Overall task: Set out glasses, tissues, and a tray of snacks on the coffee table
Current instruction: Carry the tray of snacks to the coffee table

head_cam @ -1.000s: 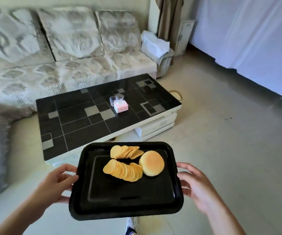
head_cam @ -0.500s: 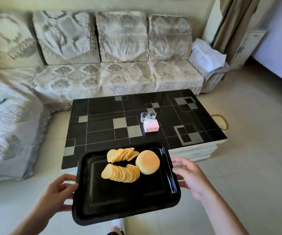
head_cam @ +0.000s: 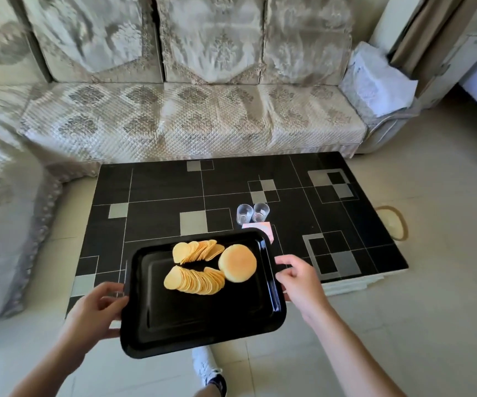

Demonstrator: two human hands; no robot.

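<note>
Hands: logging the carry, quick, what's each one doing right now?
Left hand: closed on the left edge of the black tray.
Right hand: closed on the tray's right edge.

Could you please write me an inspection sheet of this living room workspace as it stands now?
Surface: black tiled coffee table, mostly bare.
Job's things: two glasses side by side; pink tissue pack just in front, partly hidden by black tray carrying chips and a bun.
Clutter: nothing seen.
Grippers: left hand and right hand hold the tray's sides.
Cables: nothing seen.
Surroundings: patterned sofa, tiled floor.
</note>
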